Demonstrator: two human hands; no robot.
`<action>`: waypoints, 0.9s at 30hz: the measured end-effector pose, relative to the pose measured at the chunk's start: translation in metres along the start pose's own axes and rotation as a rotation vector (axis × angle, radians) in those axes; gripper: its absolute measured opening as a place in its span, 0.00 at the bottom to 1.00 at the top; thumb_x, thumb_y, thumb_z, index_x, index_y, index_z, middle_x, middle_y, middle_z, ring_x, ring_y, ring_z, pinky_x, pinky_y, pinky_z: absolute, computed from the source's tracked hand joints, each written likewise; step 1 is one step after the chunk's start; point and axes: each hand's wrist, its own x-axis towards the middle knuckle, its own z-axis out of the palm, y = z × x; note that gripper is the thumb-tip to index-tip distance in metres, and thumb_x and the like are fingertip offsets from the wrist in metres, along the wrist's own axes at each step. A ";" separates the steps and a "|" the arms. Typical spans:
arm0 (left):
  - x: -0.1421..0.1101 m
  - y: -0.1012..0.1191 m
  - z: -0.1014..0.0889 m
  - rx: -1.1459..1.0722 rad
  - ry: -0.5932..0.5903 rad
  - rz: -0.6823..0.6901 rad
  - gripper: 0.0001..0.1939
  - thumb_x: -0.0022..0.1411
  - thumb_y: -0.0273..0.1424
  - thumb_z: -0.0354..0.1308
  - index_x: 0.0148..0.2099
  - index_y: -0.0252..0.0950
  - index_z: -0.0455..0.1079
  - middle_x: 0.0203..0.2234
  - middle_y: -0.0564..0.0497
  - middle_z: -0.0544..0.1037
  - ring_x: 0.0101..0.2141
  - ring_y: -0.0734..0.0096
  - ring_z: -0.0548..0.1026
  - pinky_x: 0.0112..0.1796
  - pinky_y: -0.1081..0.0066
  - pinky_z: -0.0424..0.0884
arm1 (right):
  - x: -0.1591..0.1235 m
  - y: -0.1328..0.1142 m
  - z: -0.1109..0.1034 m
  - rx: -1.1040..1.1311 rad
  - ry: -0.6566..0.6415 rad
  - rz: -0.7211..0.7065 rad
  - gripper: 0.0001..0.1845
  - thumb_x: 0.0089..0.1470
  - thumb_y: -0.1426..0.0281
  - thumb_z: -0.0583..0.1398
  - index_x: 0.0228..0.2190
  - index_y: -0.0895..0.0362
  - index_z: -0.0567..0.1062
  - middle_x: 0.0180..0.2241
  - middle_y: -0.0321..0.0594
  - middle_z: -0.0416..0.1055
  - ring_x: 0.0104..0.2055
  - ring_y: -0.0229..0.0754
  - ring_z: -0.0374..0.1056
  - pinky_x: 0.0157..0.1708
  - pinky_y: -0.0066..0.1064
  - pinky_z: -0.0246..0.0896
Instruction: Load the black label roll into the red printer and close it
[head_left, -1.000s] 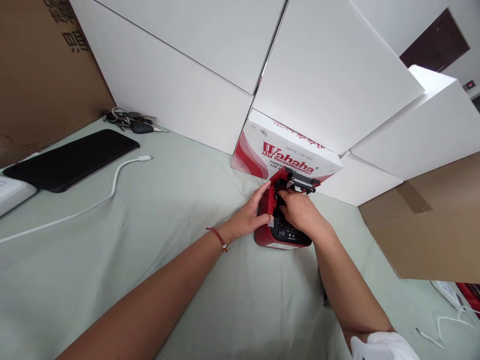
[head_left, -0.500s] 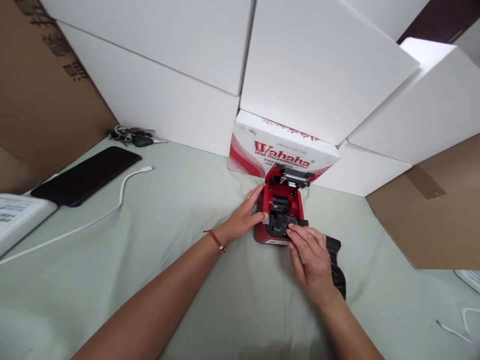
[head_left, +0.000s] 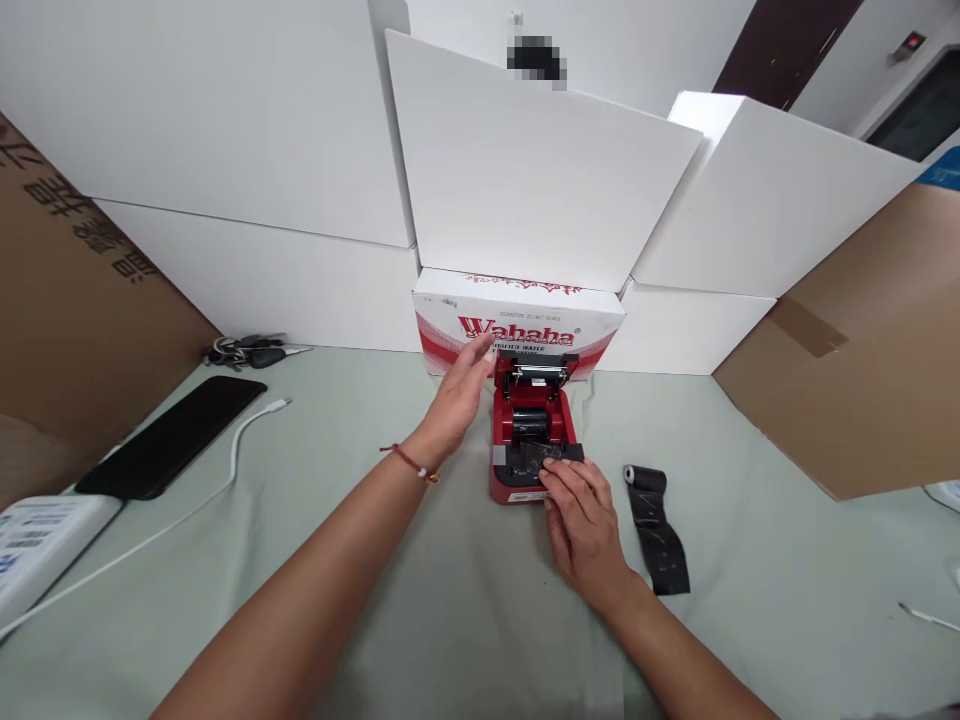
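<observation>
A small red label printer (head_left: 501, 490) stands on the cloth with its lid (head_left: 541, 372) raised. Inside it sits a black roll (head_left: 530, 422), and a black strip (head_left: 531, 458) runs forward from it over the front part. My right hand (head_left: 581, 515) has its fingertips pressed together on the strip's right end at the printer's front right corner; the thumb is lower, by the front face. My left hand (head_left: 455, 398) is raised at the lid's left edge with fingers stretched out, and I cannot tell whether they touch the lid.
Right of the printer lies a partly unrolled black roll (head_left: 651, 525). Behind stands a Wahaha carton (head_left: 442, 330) against white panels (head_left: 540, 170). At the left are a phone (head_left: 176, 435), keys (head_left: 251, 350), a white cable (head_left: 234, 450) and a white device (head_left: 60, 530). Cardboard (head_left: 862, 370) borders the right.
My left hand has moved from the printer's left side up to the raised lid. My right hand stays at the front strip. The head view has tilted up and shifted.
</observation>
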 end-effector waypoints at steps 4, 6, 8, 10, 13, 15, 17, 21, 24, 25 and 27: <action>0.010 0.004 0.009 -0.081 -0.062 0.029 0.30 0.75 0.51 0.49 0.65 0.36 0.70 0.68 0.41 0.73 0.68 0.51 0.69 0.70 0.49 0.62 | -0.001 0.000 0.000 0.009 0.014 0.002 0.33 0.63 0.83 0.57 0.66 0.54 0.69 0.60 0.46 0.78 0.63 0.49 0.71 0.69 0.54 0.62; 0.001 0.001 0.009 -0.048 -0.102 0.068 0.29 0.76 0.52 0.46 0.63 0.38 0.72 0.65 0.43 0.76 0.65 0.53 0.72 0.68 0.50 0.65 | -0.002 0.000 0.000 0.015 0.008 0.006 0.33 0.64 0.83 0.56 0.67 0.54 0.68 0.61 0.46 0.77 0.64 0.49 0.70 0.69 0.54 0.61; -0.015 -0.005 0.007 -0.004 -0.098 0.129 0.28 0.77 0.52 0.46 0.60 0.40 0.75 0.63 0.45 0.78 0.65 0.54 0.72 0.69 0.51 0.65 | -0.002 0.000 0.000 0.022 -0.005 0.013 0.33 0.64 0.82 0.56 0.67 0.53 0.68 0.61 0.46 0.77 0.64 0.49 0.70 0.70 0.54 0.61; -0.033 -0.014 0.004 0.016 -0.096 0.191 0.27 0.78 0.51 0.45 0.55 0.40 0.78 0.60 0.45 0.80 0.67 0.54 0.71 0.71 0.51 0.62 | -0.003 0.000 0.000 0.026 -0.018 0.019 0.33 0.65 0.82 0.57 0.67 0.52 0.68 0.61 0.46 0.77 0.64 0.49 0.70 0.70 0.54 0.61; -0.052 -0.030 0.000 0.038 -0.123 0.273 0.28 0.78 0.51 0.45 0.48 0.40 0.82 0.54 0.43 0.84 0.65 0.52 0.74 0.71 0.45 0.61 | -0.004 0.001 -0.001 0.029 -0.027 0.029 0.33 0.65 0.81 0.57 0.68 0.52 0.67 0.61 0.46 0.77 0.63 0.50 0.70 0.69 0.55 0.61; -0.058 -0.038 -0.001 0.055 -0.127 0.317 0.28 0.78 0.51 0.46 0.46 0.41 0.82 0.51 0.43 0.86 0.62 0.50 0.77 0.69 0.41 0.64 | -0.005 0.001 -0.001 0.033 -0.032 0.032 0.33 0.65 0.81 0.57 0.68 0.51 0.67 0.61 0.46 0.77 0.63 0.50 0.71 0.69 0.55 0.61; -0.059 -0.042 -0.002 0.083 -0.117 0.342 0.27 0.77 0.51 0.47 0.45 0.41 0.83 0.50 0.43 0.86 0.59 0.50 0.79 0.67 0.39 0.66 | -0.006 0.002 -0.001 0.038 -0.035 0.031 0.34 0.65 0.81 0.57 0.68 0.50 0.67 0.60 0.46 0.77 0.63 0.50 0.71 0.68 0.55 0.61; -0.056 -0.043 -0.003 0.134 -0.169 0.372 0.21 0.75 0.47 0.53 0.45 0.41 0.82 0.49 0.42 0.87 0.57 0.49 0.80 0.64 0.41 0.70 | -0.004 0.003 -0.002 0.035 -0.029 0.030 0.32 0.65 0.81 0.57 0.66 0.50 0.69 0.59 0.46 0.78 0.62 0.50 0.71 0.67 0.54 0.62; -0.057 -0.044 -0.005 0.092 -0.195 0.418 0.13 0.71 0.42 0.60 0.48 0.42 0.81 0.51 0.41 0.85 0.60 0.49 0.78 0.64 0.41 0.69 | -0.001 0.003 -0.004 0.026 -0.018 0.019 0.29 0.65 0.81 0.59 0.64 0.50 0.71 0.57 0.47 0.78 0.60 0.51 0.71 0.65 0.54 0.63; -0.057 -0.045 -0.005 0.064 -0.202 0.416 0.12 0.71 0.41 0.61 0.49 0.42 0.80 0.52 0.42 0.85 0.61 0.49 0.77 0.66 0.41 0.67 | 0.000 0.003 -0.004 0.027 -0.012 0.017 0.29 0.65 0.81 0.59 0.63 0.50 0.71 0.56 0.46 0.78 0.59 0.51 0.71 0.64 0.54 0.64; -0.057 -0.048 -0.006 0.012 -0.226 0.371 0.11 0.69 0.39 0.63 0.50 0.43 0.80 0.57 0.42 0.82 0.67 0.49 0.72 0.70 0.41 0.61 | 0.002 0.002 -0.005 0.031 -0.003 0.021 0.29 0.65 0.80 0.59 0.63 0.50 0.71 0.55 0.46 0.78 0.58 0.51 0.71 0.63 0.54 0.65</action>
